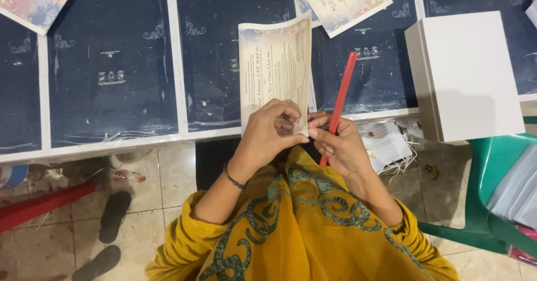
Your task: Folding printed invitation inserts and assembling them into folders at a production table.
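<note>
Head camera, looking straight down: a person in a mustard-yellow garment with green scrollwork works at the near edge of a table (112,146) covered with dark blue printed sheets (112,68) under clear film. The left hand (274,130) is closed in a pinch on the lower corner of a cream printed card (275,62) with a floral top border, thumb and fingers curled tight around its edge; the card stands up from the hands, slightly bowed, over the blue sheets. The right hand (335,144) is wrapped around a long red stick (342,90), fingers folded shut on its lower part, while its fingertips meet the same card corner. The stick slants up and away from the hands, just beside the card's right edge.

By the look of it, the step in hand is work on that lower corner, held between both hands. The next move appears to call for a steady pinch from the left hand and fine fingertip control on the right, so the thin card does not crease.

A white box (470,74) sits on the table to the right, more floral cards (341,1) lie beyond, and a green plastic chair (492,191) stands near the right elbow.
</note>
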